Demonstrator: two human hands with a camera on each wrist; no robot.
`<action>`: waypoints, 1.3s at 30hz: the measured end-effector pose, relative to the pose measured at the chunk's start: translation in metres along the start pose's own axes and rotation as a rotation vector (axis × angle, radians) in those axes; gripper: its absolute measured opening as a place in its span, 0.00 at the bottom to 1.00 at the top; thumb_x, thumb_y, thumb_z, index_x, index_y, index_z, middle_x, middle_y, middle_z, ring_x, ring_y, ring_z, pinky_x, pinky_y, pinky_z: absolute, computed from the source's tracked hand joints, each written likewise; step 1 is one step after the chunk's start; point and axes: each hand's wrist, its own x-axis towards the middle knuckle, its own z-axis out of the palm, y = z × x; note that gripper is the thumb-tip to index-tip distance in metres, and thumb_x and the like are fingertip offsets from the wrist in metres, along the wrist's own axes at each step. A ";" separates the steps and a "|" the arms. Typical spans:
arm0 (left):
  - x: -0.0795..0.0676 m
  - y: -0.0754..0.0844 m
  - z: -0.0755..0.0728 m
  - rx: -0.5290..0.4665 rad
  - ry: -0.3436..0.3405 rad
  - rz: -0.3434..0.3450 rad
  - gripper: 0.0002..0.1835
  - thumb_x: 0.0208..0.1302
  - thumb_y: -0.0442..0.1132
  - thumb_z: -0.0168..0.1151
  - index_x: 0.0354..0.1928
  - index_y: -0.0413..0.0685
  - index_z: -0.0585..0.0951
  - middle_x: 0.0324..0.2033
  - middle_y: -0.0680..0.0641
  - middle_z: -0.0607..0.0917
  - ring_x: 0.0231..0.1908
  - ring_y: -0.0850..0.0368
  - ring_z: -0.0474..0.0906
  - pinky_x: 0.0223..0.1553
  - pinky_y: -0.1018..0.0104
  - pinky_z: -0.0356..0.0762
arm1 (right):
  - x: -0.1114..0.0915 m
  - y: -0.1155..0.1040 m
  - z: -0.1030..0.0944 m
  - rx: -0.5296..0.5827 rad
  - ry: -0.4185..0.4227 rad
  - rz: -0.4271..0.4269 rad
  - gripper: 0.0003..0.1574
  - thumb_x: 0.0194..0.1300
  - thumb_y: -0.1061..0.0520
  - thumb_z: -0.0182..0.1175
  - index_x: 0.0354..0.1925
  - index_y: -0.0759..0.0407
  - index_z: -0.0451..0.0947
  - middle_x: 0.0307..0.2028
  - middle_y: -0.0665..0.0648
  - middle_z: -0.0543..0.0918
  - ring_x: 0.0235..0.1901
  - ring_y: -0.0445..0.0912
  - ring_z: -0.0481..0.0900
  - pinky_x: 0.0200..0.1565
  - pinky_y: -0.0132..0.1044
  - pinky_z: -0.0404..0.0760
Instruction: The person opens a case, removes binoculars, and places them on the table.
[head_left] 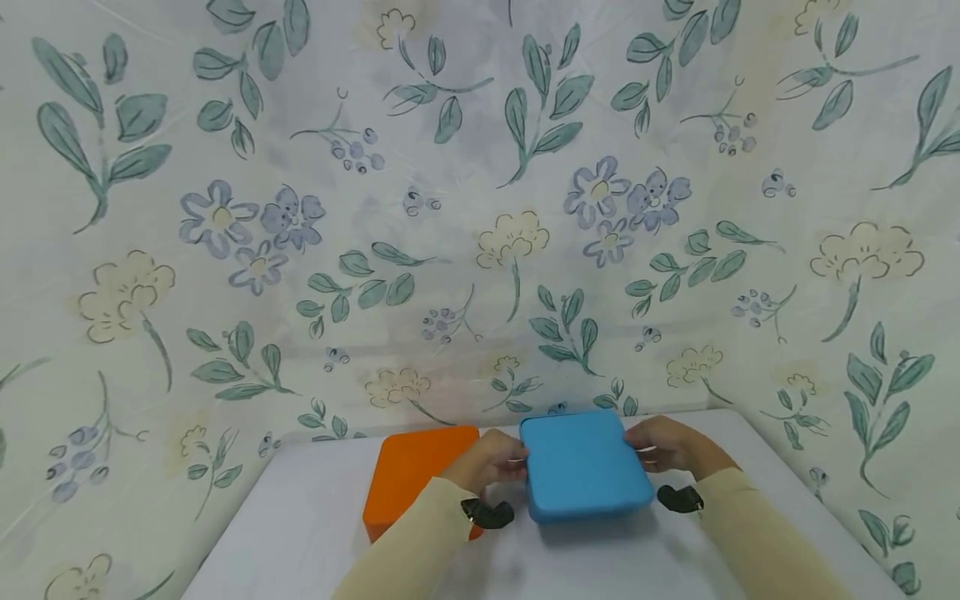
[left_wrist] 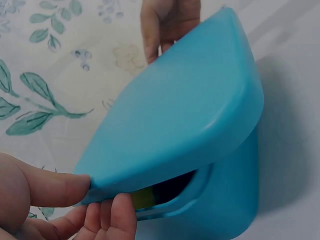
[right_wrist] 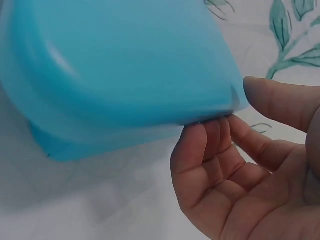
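A blue lid (head_left: 583, 460) sits tilted on a blue box (left_wrist: 227, 192) on the white table. In the left wrist view there is a gap between lid and box, through which something yellow-green (left_wrist: 144, 198) and dark shows; its kind cannot be made out. My left hand (head_left: 489, 461) pinches the lid's left edge, thumb above and fingertips beneath. At the opposite edge, my right hand (head_left: 670, 444) holds the lid with curled fingers (right_wrist: 192, 145) under the rim and the thumb against its side. Most of the box is hidden below the lid in the head view.
An orange box-like thing (head_left: 416, 467) stands left of the blue box, partly behind my left forearm. Floral cloth (head_left: 450, 208) hangs behind the white table (head_left: 300, 508). A black band (head_left: 487, 512) is on my left wrist, another (head_left: 681, 498) on my right.
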 end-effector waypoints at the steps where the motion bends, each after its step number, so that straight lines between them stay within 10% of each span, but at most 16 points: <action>1: -0.002 -0.001 0.000 -0.007 -0.008 -0.002 0.15 0.66 0.26 0.59 0.53 0.28 0.74 0.37 0.38 0.79 0.33 0.49 0.77 0.40 0.60 0.82 | -0.002 0.001 0.000 0.000 -0.008 -0.001 0.24 0.71 0.61 0.54 0.58 0.77 0.66 0.49 0.67 0.77 0.47 0.58 0.78 0.43 0.46 0.81; 22: -0.060 -0.027 0.005 0.009 -0.070 0.088 0.15 0.65 0.29 0.62 0.51 0.31 0.73 0.40 0.38 0.78 0.37 0.48 0.78 0.42 0.56 0.83 | -0.052 0.028 0.005 -0.029 -0.063 -0.044 0.23 0.70 0.61 0.54 0.56 0.76 0.67 0.44 0.65 0.79 0.41 0.55 0.79 0.41 0.47 0.82; 39: -0.088 -0.055 0.020 0.007 -0.052 0.023 0.15 0.63 0.28 0.64 0.50 0.34 0.72 0.37 0.40 0.80 0.35 0.50 0.81 0.39 0.55 0.83 | -0.088 0.048 0.010 -0.039 -0.103 -0.005 0.21 0.69 0.61 0.55 0.55 0.74 0.68 0.41 0.64 0.79 0.39 0.54 0.80 0.40 0.48 0.83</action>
